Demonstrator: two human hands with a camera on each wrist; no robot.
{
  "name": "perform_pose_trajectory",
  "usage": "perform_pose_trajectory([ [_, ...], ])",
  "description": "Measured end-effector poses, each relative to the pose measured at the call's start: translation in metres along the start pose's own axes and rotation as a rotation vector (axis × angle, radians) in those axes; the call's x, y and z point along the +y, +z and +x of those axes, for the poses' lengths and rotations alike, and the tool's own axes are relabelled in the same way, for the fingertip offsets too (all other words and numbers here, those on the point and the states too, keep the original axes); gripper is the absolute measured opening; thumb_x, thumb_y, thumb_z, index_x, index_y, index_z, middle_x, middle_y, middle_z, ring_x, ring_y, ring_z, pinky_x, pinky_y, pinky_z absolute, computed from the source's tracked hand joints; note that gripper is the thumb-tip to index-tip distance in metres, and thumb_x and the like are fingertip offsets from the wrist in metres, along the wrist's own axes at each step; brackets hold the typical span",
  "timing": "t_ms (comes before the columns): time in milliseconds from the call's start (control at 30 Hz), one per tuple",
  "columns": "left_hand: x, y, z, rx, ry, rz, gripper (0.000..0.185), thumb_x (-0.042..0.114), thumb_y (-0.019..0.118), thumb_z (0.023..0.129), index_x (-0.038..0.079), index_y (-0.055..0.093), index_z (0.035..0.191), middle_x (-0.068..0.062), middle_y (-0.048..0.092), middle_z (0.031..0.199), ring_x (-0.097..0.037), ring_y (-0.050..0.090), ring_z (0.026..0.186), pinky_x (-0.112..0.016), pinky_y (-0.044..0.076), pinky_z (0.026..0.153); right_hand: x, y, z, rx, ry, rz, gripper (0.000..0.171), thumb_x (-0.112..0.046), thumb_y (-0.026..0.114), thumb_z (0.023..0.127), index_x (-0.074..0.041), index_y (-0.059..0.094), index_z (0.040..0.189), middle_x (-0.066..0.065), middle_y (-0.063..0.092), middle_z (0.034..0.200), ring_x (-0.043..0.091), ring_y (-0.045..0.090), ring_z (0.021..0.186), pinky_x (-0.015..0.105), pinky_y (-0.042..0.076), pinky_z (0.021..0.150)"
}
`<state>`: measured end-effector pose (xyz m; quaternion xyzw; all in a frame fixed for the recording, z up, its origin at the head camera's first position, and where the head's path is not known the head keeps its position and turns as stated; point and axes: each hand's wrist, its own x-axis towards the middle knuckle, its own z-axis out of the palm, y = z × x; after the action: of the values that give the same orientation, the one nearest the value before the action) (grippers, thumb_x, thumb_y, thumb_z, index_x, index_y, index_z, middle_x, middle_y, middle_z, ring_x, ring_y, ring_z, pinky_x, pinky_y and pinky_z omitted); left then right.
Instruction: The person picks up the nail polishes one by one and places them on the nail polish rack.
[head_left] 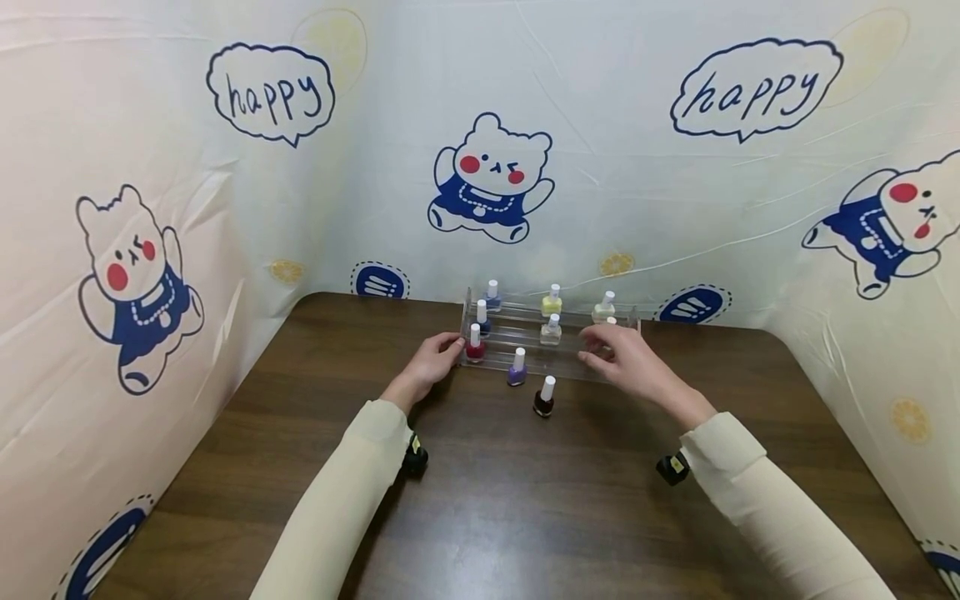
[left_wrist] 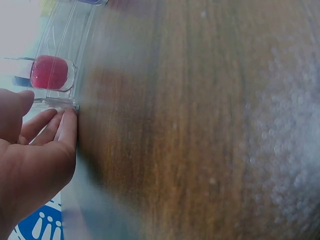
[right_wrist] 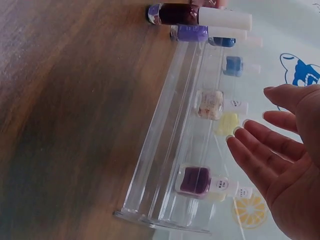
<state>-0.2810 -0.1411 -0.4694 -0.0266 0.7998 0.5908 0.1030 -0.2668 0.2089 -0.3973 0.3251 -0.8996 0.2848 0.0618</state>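
A clear tiered rack stands at the back of the brown table with several nail polish bottles on its steps. My left hand touches the rack's left end with straight fingers, beside a red bottle. My right hand hovers open at the rack's right end, close to a dark purple bottle and holding nothing. On the table in front of the rack stand a purple bottle and a dark red bottle.
A glitter bottle, a yellow one, a pale green one and two blue ones fill the upper steps. Cartoon-printed cloth walls the table on three sides. Bare tabletop lies between my arms.
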Motion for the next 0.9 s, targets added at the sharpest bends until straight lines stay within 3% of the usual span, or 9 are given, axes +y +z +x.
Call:
perform_pose_trajectory([
  [267,0.001,-0.001,0.001,0.004,-0.002,0.008,0.048,0.030,0.046,0.111,0.005,0.046,0.152,-0.018,0.049,0.151,-0.032,0.050,0.134,-0.049,0.041,0.115,-0.005,0.004,0.000,-0.020,-0.018,0.034,0.026,-0.009,0.071,0.097,0.001,0.067,0.120,0.016,0.072,0.106,0.025,0.070,0.094,0.048,0.061,0.081],
  [900,0.003,0.000,-0.003,-0.008,-0.019,0.001,0.048,0.029,0.048,0.110,0.006,0.045,0.152,-0.017,0.047,0.153,-0.033,0.049,0.135,-0.049,0.038,0.117,-0.015,0.015,-0.008,-0.075,-0.036,0.087,0.032,-0.009,0.072,0.095,0.003,0.065,0.124,0.016,0.071,0.110,0.024,0.070,0.096,0.038,0.061,0.082],
])
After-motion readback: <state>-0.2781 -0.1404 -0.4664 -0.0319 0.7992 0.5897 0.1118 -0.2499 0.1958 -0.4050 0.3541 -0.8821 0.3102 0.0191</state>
